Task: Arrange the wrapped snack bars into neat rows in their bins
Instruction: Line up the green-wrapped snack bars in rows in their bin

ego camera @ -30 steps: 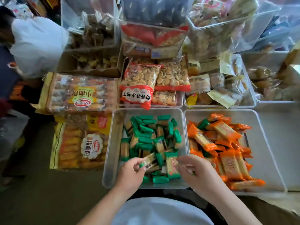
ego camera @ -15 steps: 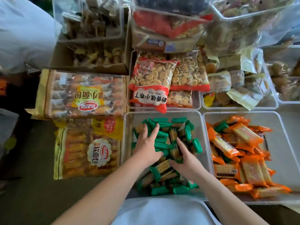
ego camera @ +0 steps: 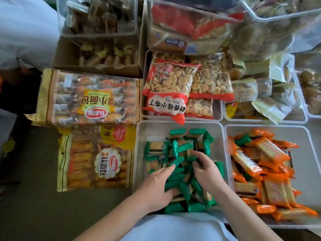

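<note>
A clear plastic bin (ego camera: 152,129) in front of me holds a loose heap of green-wrapped snack bars (ego camera: 180,146). Both hands are down in that heap. My left hand (ego camera: 156,185) lies flat on the bars at the near left, fingers stretched forward. My right hand (ego camera: 206,169) is curled into the pile's middle, fingertips hidden among wrappers; whether it grips a bar is unclear. To the right, a second clear bin (ego camera: 309,146) holds orange-wrapped bars (ego camera: 260,164) lying jumbled, with a couple of green ones (ego camera: 242,140) mixed in.
Behind the bins stand trays with red biscuit bags (ego camera: 166,94) and pale wrapped cakes (ego camera: 271,108). Two large bread packs (ego camera: 90,100) (ego camera: 97,164) lie to the left. A cardboard box (ego camera: 97,56) and stacked clear tubs fill the back. A person in white (ego camera: 22,32) is at upper left.
Both hands have drawn back toward me within the green bin and come closer together. The camera has dipped nearer, and the green bars have shifted under the hands.
</note>
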The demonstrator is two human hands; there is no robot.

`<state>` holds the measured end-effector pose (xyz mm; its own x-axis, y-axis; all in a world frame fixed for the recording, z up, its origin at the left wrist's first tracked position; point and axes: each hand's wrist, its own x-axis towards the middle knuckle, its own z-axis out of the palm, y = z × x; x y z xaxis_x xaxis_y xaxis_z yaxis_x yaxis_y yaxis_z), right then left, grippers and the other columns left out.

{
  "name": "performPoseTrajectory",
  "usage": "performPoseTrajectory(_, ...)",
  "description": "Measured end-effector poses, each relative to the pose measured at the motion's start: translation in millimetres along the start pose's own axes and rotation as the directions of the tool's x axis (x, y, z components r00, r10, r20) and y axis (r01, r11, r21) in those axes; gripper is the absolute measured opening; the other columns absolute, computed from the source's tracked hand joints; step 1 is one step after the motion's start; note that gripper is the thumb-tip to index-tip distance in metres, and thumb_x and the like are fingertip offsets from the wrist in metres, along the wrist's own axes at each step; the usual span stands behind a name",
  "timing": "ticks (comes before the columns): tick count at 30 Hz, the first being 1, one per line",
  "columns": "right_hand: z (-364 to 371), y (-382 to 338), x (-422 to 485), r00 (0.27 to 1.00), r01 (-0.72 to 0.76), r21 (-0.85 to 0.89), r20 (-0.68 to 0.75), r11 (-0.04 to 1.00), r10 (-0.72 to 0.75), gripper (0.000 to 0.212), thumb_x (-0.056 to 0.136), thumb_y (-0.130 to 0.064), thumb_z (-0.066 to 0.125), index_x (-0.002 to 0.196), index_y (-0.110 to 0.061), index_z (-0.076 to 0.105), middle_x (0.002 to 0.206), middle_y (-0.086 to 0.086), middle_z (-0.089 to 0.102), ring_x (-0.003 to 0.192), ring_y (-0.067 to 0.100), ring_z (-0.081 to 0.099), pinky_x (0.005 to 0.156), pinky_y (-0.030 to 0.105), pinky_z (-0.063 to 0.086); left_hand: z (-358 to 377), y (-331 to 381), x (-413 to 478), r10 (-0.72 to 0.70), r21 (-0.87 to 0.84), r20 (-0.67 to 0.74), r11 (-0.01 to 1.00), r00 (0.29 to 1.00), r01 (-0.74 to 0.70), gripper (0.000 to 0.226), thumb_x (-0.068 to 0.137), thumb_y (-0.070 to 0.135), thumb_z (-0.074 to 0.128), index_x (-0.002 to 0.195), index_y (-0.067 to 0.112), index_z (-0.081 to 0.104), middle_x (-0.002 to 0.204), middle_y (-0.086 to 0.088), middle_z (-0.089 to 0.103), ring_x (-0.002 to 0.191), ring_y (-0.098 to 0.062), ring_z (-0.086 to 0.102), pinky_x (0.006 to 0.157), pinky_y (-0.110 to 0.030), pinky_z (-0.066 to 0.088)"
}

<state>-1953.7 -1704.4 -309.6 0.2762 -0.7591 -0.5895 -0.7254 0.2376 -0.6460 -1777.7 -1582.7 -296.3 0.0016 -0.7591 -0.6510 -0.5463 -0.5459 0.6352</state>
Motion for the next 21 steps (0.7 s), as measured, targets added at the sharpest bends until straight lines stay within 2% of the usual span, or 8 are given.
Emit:
performPoseTrajectory(2,0.8,-10.1,4.3,0.993,-0.069,-0.046,0.098,0.997,0.073,0.052,0.104,-0.036,0.054,0.155,-0.035,0.041,0.136,-0.004,0.058,0.105,0.012,0.062,0.088,0.03,0.054,-7.7,3.7,-1.2,-0.022,-0.076,-0.03,0.997,0.999,0.019,0.071,0.096,0.043,0.065,0.16,0.041,0.034,0.16,0.021,0.041,0.147,-0.008,0.04,0.122,-0.031,0.034)
performPoseTrajectory(5,3.8,-16.3,5.3,0.98,-0.101,-0.13,0.159,0.986,0.121,0.07,0.101,-0.048,0.056,0.162,-0.031,0.027,0.155,-0.001,0.049,0.136,0.021,0.053,0.111,0.039,0.047,-23.1,14.9,9.2,-0.022,-0.023,-0.171,1.0,0.985,0.018,0.057,0.101,0.036,0.061,0.156,0.033,0.044,0.165,0.012,0.036,0.153,-0.011,0.032,0.12,-0.025,0.023)
performPoseTrajectory(10,1.8,-5.7,-2.8,0.964,-0.078,-0.055,0.251,0.995,0.089,0.062,0.098,-0.011,0.055,0.153,-0.036,0.044,0.144,-0.009,0.059,0.122,0.012,0.061,0.107,0.032,0.05,-31.9,18.6,25.4,-0.188,0.056,0.007,0.981,0.982,0.187,0.097,0.091,0.053,0.07,0.165,0.041,0.008,0.175,0.006,0.006,0.16,-0.026,0.014,0.128,-0.049,0.024)
performPoseTrajectory(12,-1.0,-4.3,-14.0,0.951,-0.061,-0.028,0.302,0.998,0.067,0.06,0.099,-0.001,0.05,0.148,-0.036,0.049,0.138,-0.014,0.061,0.129,0.01,0.058,0.11,0.025,0.044,-25.3,20.5,20.2,-0.188,0.078,0.009,0.979,0.982,0.186,0.098,0.091,0.055,0.069,0.165,0.039,0.008,0.174,0.004,0.011,0.159,-0.026,0.018,0.126,-0.049,0.027)
performPoseTrajectory(15,-2.5,-8.9,-32.5,0.92,0.063,-0.085,0.391,0.994,-0.025,0.056,0.102,-0.003,0.047,0.141,-0.042,0.055,0.136,-0.02,0.062,0.122,-0.003,0.058,0.106,0.011,0.041,-17.5,21.6,7.0,-0.129,0.117,-0.14,0.982,0.982,0.145,0.073,0.095,0.039,0.07,0.158,0.029,0.034,0.158,0.002,0.043,0.142,-0.021,0.045,0.115,-0.037,0.042)
performPoseTrajectory(18,-6.1,-15.1,-39.1,0.97,0.144,-0.079,0.21,0.986,-0.124,0.042,0.103,-0.009,0.051,0.134,-0.034,0.065,0.134,-0.015,0.064,0.101,-0.012,0.057,0.079,-0.003,0.041,-14.4,19.9,-4.7,-0.116,0.173,-0.156,0.974,0.981,0.143,0.067,0.097,0.031,0.068,0.157,0.027,0.037,0.149,0.004,0.05,0.13,-0.019,0.054,0.11,-0.038,0.047)
performPoseTrajectory(20,-14.3,-15.1,-43.7,0.982,0.189,-0.101,0.009,0.977,-0.189,0.035,0.102,-0.009,0.055,0.129,-0.026,0.069,0.135,-0.011,0.063,0.116,-0.001,0.058,0.093,0.0,0.039,-15.2,19.3,-8.0,-0.107,0.189,-0.169,0.972,0.98,0.139,0.065,0.098,0.031,0.067,0.157,0.026,0.039,0.148,0.004,0.051,0.13,-0.019,0.053,0.11,-0.038,0.047)
performPoseTrajectory(21,-18.8,-12.9,-46.0,0.974,0.207,-0.131,-0.071,0.97,-0.217,0.034,0.101,-0.009,0.056,0.128,-0.024,0.069,0.139,-0.008,0.061,0.129,0.007,0.054,0.106,0.011,0.04,-16.5,19.3,-8.4,-0.102,0.182,-0.18,0.974,0.978,0.135,0.062,0.099,0.03,0.067,0.155,0.025,0.043,0.147,0.004,0.052,0.131,-0.018,0.053,0.111,-0.038,0.047)
